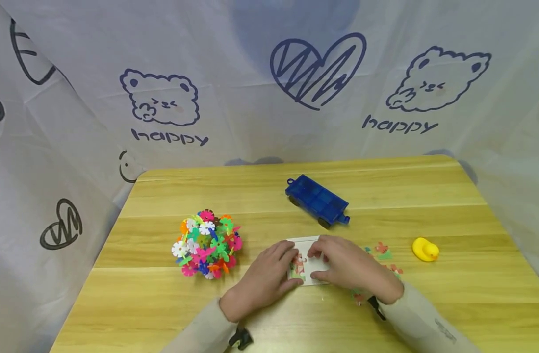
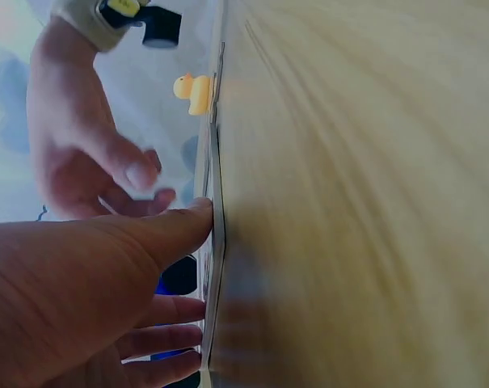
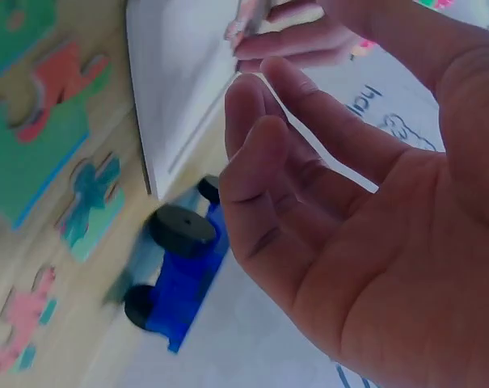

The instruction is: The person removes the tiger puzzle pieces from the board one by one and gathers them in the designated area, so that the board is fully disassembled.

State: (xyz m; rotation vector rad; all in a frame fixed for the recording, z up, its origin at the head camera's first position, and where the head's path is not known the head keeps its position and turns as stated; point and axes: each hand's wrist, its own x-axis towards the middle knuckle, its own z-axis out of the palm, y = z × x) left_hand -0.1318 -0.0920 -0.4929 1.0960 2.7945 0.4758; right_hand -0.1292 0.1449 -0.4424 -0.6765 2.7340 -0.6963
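Observation:
A white puzzle board [image 1: 309, 240] lies on the table between the hands, with joined picture pieces [image 1: 299, 267] on its left part. My left hand [image 1: 265, 274] rests at the board's left side, its thumb and fairly straight fingertips touching it. Over the right part of the board is my right hand [image 1: 350, 264]. Its fingers bend loosely, and the right wrist view shows nothing between them. Loose puzzle pieces [image 1: 382, 251] lie to the right, partly hidden under the right forearm; a teal and green piece [image 3: 92, 202] shows in the right wrist view.
Behind the board stands a blue toy wagon [image 1: 318, 198] with black wheels. A ball of colourful flower-shaped plastic pieces [image 1: 207, 245] sits to the left. On the right is a yellow toy duck [image 1: 425, 249]. A printed cloth [image 1: 251, 113] hangs behind the wooden table [image 1: 132, 294].

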